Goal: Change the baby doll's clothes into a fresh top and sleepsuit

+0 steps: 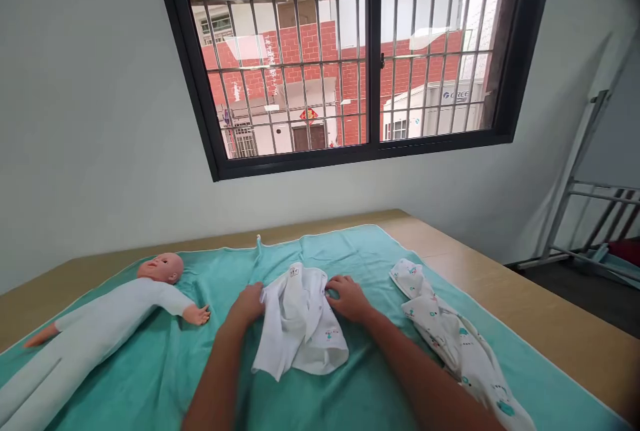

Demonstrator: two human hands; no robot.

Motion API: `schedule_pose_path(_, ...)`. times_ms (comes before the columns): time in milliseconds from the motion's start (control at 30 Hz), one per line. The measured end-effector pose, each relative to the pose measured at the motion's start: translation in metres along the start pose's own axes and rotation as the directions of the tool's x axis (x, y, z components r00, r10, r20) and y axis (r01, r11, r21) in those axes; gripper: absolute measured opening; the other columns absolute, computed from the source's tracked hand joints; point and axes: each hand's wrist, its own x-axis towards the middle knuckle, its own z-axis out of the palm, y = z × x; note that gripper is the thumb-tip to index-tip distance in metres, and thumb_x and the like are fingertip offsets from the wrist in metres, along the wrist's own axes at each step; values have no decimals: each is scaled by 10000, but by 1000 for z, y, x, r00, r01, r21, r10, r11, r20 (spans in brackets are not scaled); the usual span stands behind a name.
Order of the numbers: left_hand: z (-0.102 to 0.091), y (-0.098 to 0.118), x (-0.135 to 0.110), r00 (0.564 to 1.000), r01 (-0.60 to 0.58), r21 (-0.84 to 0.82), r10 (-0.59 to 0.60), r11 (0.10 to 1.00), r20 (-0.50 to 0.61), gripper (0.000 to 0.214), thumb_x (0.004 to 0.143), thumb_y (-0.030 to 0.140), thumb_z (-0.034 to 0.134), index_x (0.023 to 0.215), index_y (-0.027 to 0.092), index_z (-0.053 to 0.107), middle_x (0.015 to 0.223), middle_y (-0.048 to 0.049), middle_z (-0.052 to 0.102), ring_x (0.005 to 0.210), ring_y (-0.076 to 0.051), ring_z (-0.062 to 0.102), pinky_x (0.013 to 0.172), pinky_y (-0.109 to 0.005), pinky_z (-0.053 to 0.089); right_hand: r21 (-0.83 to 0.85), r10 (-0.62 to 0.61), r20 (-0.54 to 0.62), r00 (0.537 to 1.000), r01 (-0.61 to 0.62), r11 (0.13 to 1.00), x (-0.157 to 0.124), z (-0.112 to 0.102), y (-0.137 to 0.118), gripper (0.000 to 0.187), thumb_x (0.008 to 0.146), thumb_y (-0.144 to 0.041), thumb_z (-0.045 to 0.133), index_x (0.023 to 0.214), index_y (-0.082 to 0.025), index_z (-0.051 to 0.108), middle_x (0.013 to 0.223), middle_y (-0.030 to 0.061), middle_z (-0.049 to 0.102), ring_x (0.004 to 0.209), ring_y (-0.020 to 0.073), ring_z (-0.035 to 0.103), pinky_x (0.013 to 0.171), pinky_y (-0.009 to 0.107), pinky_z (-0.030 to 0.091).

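Left hand (pixel 251 302): on the far left edge of the small white soft-fabric garment with a dark neck mark (pixel 303 324). Fingers curl behind the cloth, tips hidden; can't tell whether that grip is pinching or only resting. Right hand (pixel 349 297): at the far right edge, thumb and fingers bent with a small gap between them. Contact looks likely, but can't confirm a pinch.

Garment sits between the hands, rumpled, marked end far, wide hem near, small coloured print by the right side of the hem. My read on handling: very light, limp, no stiffness, not fragile, not very slippery. It'll fold on itself if lifted from one point. Best hold is both upper side edges, about where the hands are, spread evenly; the near hem would just droop.

Under it: teal soft-cloth sheet (pixel 210 377), wrinkled, on a light tan wood-look surface (pixel 480 271). Right of the right hand, apart from it: white long fabric garment with green prints (pixel 445 331), bunched lengthwise. Left: baby doll with a pinkish head and white body (pixel 115 317), lying on its back, head far, one arm toward the left hand.

Beyond: black-framed barred window (pixel 373 51); grey metal frame (pixel 563 201) far right.
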Motion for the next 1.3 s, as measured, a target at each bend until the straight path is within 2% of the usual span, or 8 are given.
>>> schedule_pose_path(233,19,-30,-33,963,-34,-71,14,997,-270,396,863,128,327,1158,153,589,1272,-106,605,1210,-194,527,1030,-319,388,133,9,-34,999,-4,991,5,13,-8,163,752,-209,541,853,-216,669,974,36,661,934,219,522,814,338,360)
schedule_pose_path(367,8,-35,-43,827,-123,-94,50,988,-559,339,866,173,341,1048,190,627,1164,-77,666,1192,-217,549,1040,-363,395,517,149,-176,973,-37,855,15,15,-6,194,781,-345,522,666,-189,504,648,-22,514,654,147,447,625,263,342)
schedule_pose_path(533,-23,-49,-53,650,5,-101,-80,995,-756,336,897,207,339,1055,166,633,1153,-112,668,1227,-267,524,1060,-443,360,755,391,-343,854,4,656,25,-9,12,289,750,-475,578,720,-202,488,648,-37,471,626,145,443,594,258,364)
schedule_pose_path(733,-15,-56,-56,833,136,-34,-133,990,-537,436,756,43,400,1119,132,625,1182,-139,647,1162,-274,556,1000,-398,409,446,442,-590,675,-183,876,23,-25,50,218,745,-320,522,901,-168,539,883,80,581,853,246,530,805,376,414)
schedule_pose_path(867,-13,-45,-59,842,190,-60,-194,980,-503,389,824,112,384,1144,108,606,1184,-147,636,1096,-267,584,925,-364,446,175,236,-659,714,-161,971,19,-18,34,239,764,-211,479,980,-156,563,1089,145,573,1039,284,493,895,399,363)
schedule_pose_path(1033,-23,-8,-73,884,-16,-114,-39,993,-466,308,928,315,367,1000,183,635,981,-74,685,912,-222,619,824,-341,458,-56,-188,-356,915,180,982,0,-6,-28,190,909,-237,417,815,-187,575,827,62,609,786,193,532,745,314,364)
schedule_pose_path(1133,-20,24,-88,910,-349,-170,291,922,-294,257,919,379,446,1012,228,631,962,-32,670,884,-186,602,820,-320,458,-170,-437,-132,890,414,894,-19,-5,-63,248,923,-226,415,754,-191,592,778,56,621,799,196,529,760,331,342)
schedule_pose_path(1300,-2,59,-108,789,-610,-179,613,772,-44,356,710,400,744,1024,271,640,1123,-24,629,1025,-227,562,882,-356,447,-136,-591,59,805,593,794,-47,-9,-81,228,929,-253,437,820,-214,633,755,32,637,760,186,536,755,332,369)
